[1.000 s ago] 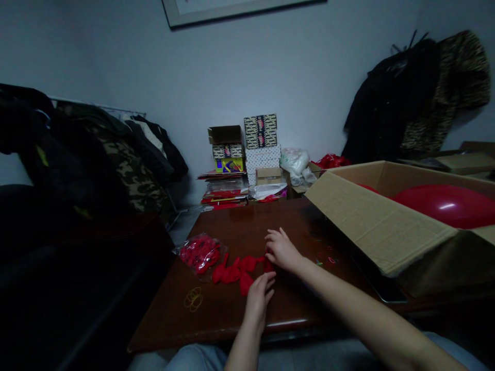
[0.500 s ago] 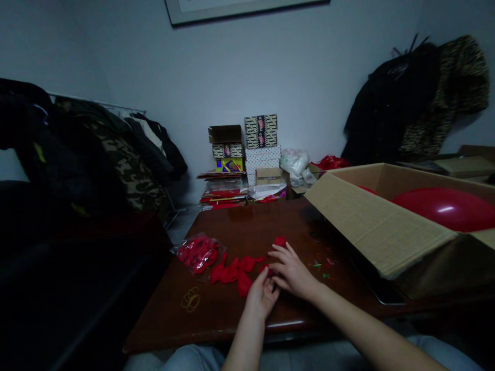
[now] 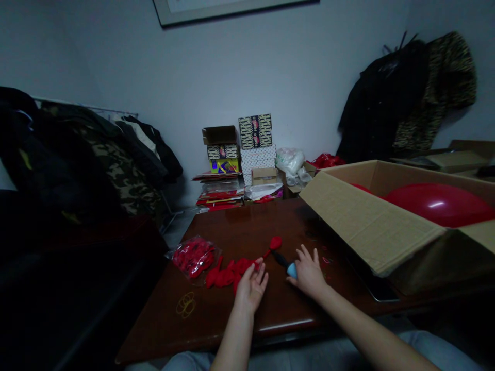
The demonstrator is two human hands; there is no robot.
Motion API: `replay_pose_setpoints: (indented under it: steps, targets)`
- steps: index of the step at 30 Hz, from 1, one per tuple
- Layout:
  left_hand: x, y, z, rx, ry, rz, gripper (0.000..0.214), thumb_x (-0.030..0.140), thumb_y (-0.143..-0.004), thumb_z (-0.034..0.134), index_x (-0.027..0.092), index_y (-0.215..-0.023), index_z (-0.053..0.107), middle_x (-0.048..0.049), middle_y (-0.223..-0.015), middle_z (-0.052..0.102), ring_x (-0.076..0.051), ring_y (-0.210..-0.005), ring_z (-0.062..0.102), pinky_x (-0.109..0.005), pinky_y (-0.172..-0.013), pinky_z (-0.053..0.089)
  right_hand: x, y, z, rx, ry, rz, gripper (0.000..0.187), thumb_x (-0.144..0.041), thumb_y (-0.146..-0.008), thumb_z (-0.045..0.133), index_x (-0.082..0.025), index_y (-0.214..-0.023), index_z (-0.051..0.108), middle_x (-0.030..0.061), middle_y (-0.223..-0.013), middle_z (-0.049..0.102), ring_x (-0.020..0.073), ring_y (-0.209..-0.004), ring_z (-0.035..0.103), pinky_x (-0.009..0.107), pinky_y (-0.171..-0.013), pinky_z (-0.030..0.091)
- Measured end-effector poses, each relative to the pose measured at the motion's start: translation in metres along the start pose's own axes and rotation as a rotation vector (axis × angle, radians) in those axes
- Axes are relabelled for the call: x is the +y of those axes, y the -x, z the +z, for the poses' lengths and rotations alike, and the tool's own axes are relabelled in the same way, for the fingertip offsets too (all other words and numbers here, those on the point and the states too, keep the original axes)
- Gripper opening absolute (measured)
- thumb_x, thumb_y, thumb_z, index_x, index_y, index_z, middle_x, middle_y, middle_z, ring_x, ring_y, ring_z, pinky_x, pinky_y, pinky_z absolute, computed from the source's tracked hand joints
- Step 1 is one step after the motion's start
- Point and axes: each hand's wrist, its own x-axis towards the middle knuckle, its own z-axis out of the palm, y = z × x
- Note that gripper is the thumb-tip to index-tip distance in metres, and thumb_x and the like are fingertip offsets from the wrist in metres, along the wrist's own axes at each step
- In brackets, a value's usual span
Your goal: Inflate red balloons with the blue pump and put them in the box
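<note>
A pile of limp red balloons [image 3: 226,271] lies on the dark wooden table [image 3: 240,232]. My left hand [image 3: 251,286] rests at the pile's right end, fingers spread and holding nothing. Just right of it lies a small dark pump with a blue end [image 3: 286,264]. A red balloon [image 3: 275,242] sits at its far tip. My right hand [image 3: 308,270] is against the blue end with the fingers stretched out and apart. Its thumb touches the pump.
A clear bag of red balloons [image 3: 192,255] and several yellow rubber bands [image 3: 185,305] lie to the left. An open cardboard box [image 3: 367,216] with an inflated red balloon [image 3: 439,203] fills the right. Stacked small boxes [image 3: 255,147] stand at the back, and clothes hang on both sides.
Both hands have drawn back from the balloon pile and apart. My right hand moved right to the pump, which now shows with a balloon at its tip.
</note>
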Motion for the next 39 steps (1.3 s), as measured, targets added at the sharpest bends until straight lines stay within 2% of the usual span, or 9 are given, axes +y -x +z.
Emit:
replay_pose_setpoints:
  steps: [3,7,12,16,20,26,33,39]
  targets:
    - [0.005,-0.003,0.002,-0.011,0.005,-0.002,0.014,0.014,-0.078,0.056,0.016,-0.090,0.063,-0.0076,-0.104,0.066,-0.017,-0.094,0.062,-0.033,-0.084,0.048,0.002,0.001,0.005,-0.016,0.012,0.023,0.041,-0.049,-0.062,0.066,-0.015,-0.085,0.067,0.0199,-0.122,0.051,0.0380,-0.129,0.022,0.057,-0.103,-0.007]
    - [0.014,-0.011,0.005,0.021,-0.007,0.007,0.013,0.015,-0.078,0.056,0.015,-0.088,0.063,-0.0076,-0.102,0.067,-0.017,-0.094,0.062,-0.034,-0.083,0.047,-0.003,0.002,0.001,-0.004,0.000,0.000,0.038,-0.046,-0.063,0.064,-0.015,-0.086,0.066,0.0187,-0.120,0.052,0.0368,-0.129,0.023,0.055,-0.104,-0.006]
    - [0.029,-0.023,0.010,0.130,-0.036,0.136,0.008,0.015,-0.077,0.059,0.018,-0.083,0.062,-0.0050,-0.094,0.068,-0.014,-0.085,0.063,-0.030,-0.080,0.047,-0.015,0.009,-0.011,0.044,-0.059,-0.096,0.039,-0.047,-0.066,0.059,-0.017,-0.091,0.061,0.0128,-0.127,0.048,0.0291,-0.132,0.018,0.048,-0.108,-0.004]
    - [0.042,-0.028,0.016,0.179,-0.037,0.223,0.005,0.017,-0.079,0.058,0.019,-0.080,0.062,-0.0038,-0.088,0.067,-0.012,-0.080,0.063,-0.029,-0.077,0.046,-0.025,0.014,-0.016,0.115,-0.201,-0.183,0.035,-0.043,-0.065,0.060,-0.018,-0.089,0.058,0.0113,-0.127,0.047,0.0285,-0.132,0.019,0.050,-0.108,-0.002]
    - [0.049,-0.028,0.016,0.194,-0.080,0.284,0.004,0.016,-0.078,0.059,0.019,-0.079,0.062,-0.0041,-0.089,0.067,-0.012,-0.079,0.062,-0.029,-0.077,0.046,-0.031,0.017,-0.018,0.125,-0.267,-0.225,0.034,-0.041,-0.062,0.062,-0.019,-0.087,0.057,0.0111,-0.127,0.047,0.0289,-0.132,0.020,0.051,-0.108,-0.001]
    - [0.047,-0.029,0.008,0.181,-0.216,0.331,0.005,0.018,-0.076,0.063,0.018,-0.081,0.063,-0.0058,-0.093,0.067,-0.013,-0.082,0.062,-0.029,-0.076,0.047,-0.036,0.019,-0.020,0.093,-0.306,-0.243,0.033,-0.040,-0.061,0.062,-0.019,-0.086,0.057,0.0117,-0.127,0.047,0.0304,-0.131,0.022,0.052,-0.107,-0.001]
    - [0.041,-0.028,0.004,0.151,-0.328,0.394,0.007,0.020,-0.073,0.067,0.017,-0.078,0.065,-0.0082,-0.095,0.068,-0.015,-0.086,0.062,-0.031,-0.081,0.046,-0.042,0.020,-0.029,0.016,-0.313,-0.211,0.036,-0.044,-0.060,0.062,-0.019,-0.085,0.058,0.0107,-0.126,0.049,0.0292,-0.131,0.022,0.049,-0.108,-0.003]
    - [0.030,-0.026,0.005,0.096,-0.365,0.326,0.010,0.022,-0.073,0.067,0.015,-0.080,0.067,-0.0101,-0.096,0.068,-0.016,-0.084,0.062,-0.030,-0.079,0.046,-0.050,0.019,-0.028,-0.013,-0.382,-0.168,0.034,-0.047,-0.061,0.062,-0.019,-0.079,0.060,0.0106,-0.123,0.050,0.0285,-0.130,0.025,0.046,-0.108,-0.001]
